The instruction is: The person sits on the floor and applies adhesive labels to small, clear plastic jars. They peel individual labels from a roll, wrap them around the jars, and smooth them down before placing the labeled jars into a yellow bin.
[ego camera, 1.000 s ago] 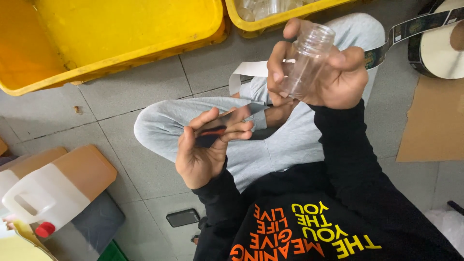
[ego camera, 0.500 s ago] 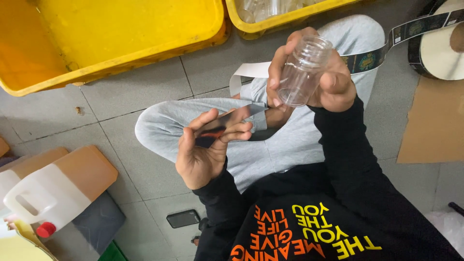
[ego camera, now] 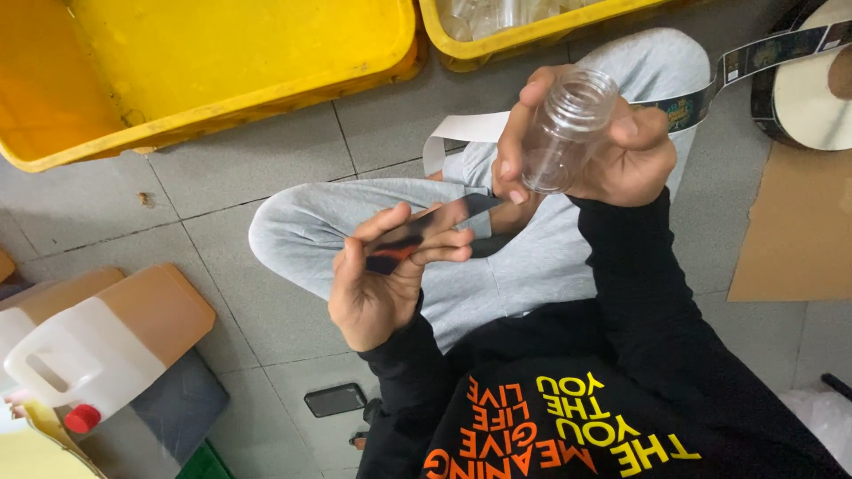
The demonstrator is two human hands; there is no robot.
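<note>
Grip: your right hand (ego camera: 621, 151) is wrapping closed around a clear plastic jar (ego camera: 564, 129), upper right of centre | your left hand (ego camera: 382, 275) is pinching a dark label (ego camera: 426, 232), centre frame | progress: jar is looking bare, label not yet stuck on | around: yellow crates (ego camera: 222, 80) above, label roll (ego camera: 803, 80) far right.

A large yellow crate (ego camera: 222, 62) is seen at the upper left, a second yellow crate (ego camera: 532, 31) of clear bottles beside it. A white jug (ego camera: 84, 359) with a red cap lies lower left. A dark phone (ego camera: 335, 400) rests on the tiled floor (ego camera: 266, 328).
</note>
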